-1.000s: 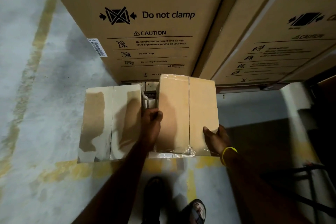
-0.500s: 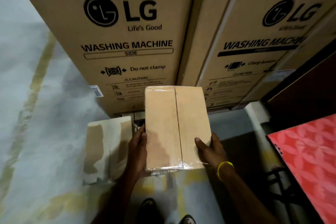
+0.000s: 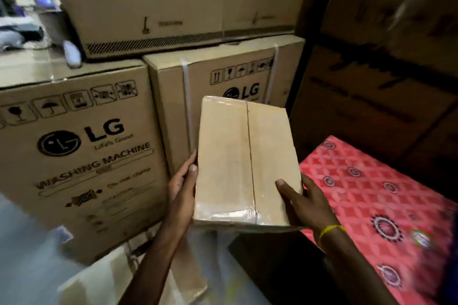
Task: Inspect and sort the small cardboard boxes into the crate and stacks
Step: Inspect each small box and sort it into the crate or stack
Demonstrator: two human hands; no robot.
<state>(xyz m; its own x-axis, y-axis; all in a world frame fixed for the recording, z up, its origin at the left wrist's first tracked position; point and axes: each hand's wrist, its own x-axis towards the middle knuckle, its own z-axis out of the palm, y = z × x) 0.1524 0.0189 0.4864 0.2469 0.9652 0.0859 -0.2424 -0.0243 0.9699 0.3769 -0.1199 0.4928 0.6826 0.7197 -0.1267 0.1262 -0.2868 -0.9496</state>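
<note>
Holding the small cardboard box [image 3: 245,163] up in front of me w/ both hands, taped seam facing up, clear of the floor. Left hand [image 3: 182,190] is flat along the left side wall, fingers pressed together, thumb hooked over the top edge. Right hand [image 3: 301,202] cups the near right corner, thumb on top, other fingers wrapped underneath; can't see those.

Behind it are the big washing machine cartons [image 3: 81,146]; red patterned surface [image 3: 371,205] is just to my right, one more small box [image 3: 111,277] low on the floor by my left arm. No crate in view.

To do this step right, I reckon: keep palms squeezing opp. sides so it doesn't slip, tilt slowly to check each face, esp. the loose crinkled tape at the near end. Don't press thumbs into the seam; flaps could cave. Decide crate vs. stack only after checking the underside.
</note>
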